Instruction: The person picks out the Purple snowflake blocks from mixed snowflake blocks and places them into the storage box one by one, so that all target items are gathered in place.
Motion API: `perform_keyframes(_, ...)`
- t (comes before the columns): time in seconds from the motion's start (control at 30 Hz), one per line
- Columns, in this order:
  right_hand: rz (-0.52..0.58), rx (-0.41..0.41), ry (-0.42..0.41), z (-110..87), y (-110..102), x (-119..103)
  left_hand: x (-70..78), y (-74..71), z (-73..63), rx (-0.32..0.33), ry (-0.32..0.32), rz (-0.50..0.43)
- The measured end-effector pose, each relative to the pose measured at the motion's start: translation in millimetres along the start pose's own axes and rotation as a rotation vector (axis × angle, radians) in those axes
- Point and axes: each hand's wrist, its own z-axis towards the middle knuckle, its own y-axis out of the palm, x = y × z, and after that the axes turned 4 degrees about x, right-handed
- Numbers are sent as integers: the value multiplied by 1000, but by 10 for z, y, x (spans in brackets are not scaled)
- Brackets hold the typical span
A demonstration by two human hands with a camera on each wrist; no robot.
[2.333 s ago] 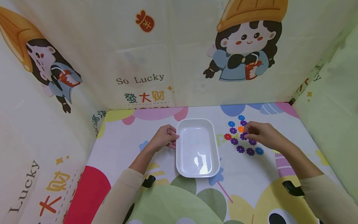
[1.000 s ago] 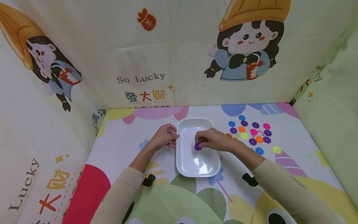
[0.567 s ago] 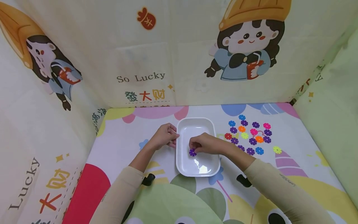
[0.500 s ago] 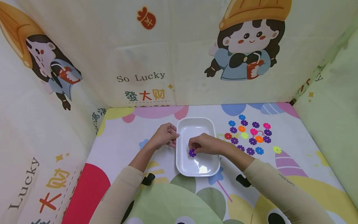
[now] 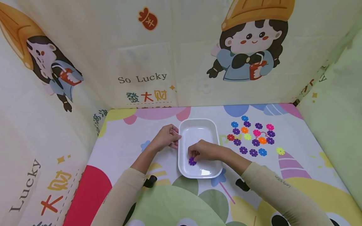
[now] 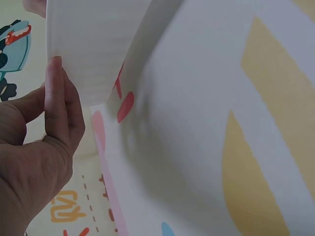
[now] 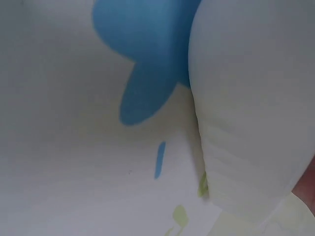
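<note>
A white rectangular tray [image 5: 200, 171] stands on the table; its outer wall [image 6: 93, 54] fills the upper left of the left wrist view. At its left rim my left hand [image 5: 166, 138] holds on, thumb at the edge and fingers [image 6: 56, 98] against the outside. My right hand [image 5: 205, 150] is over the tray, pinching a purple snowflake disc [image 5: 192, 161] low near the tray floor. Whether the disc touches the floor I cannot tell. The right wrist view shows mostly the tray's outer wall [image 7: 251, 108] and a sliver of the hand at the right edge.
Right of the tray, several loose snowflake discs lie spread out: purple [image 5: 253, 153], blue [image 5: 262, 152], orange [image 5: 262, 140], pink [image 5: 270, 127], yellow [image 5: 280, 151] and red [image 5: 230, 137]. Printed cloth walls [image 5: 192, 62] enclose the table's back and sides.
My right hand picked up a purple disc from the spread on the right and carried it left over the tray, then lower and nearer me. The left hand stays at the rim.
</note>
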Motion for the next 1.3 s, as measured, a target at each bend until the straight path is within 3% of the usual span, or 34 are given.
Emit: perform_keyframes(1.3, -90, 43, 28, -3, 259, -36, -16, 12, 12, 5, 3, 18)
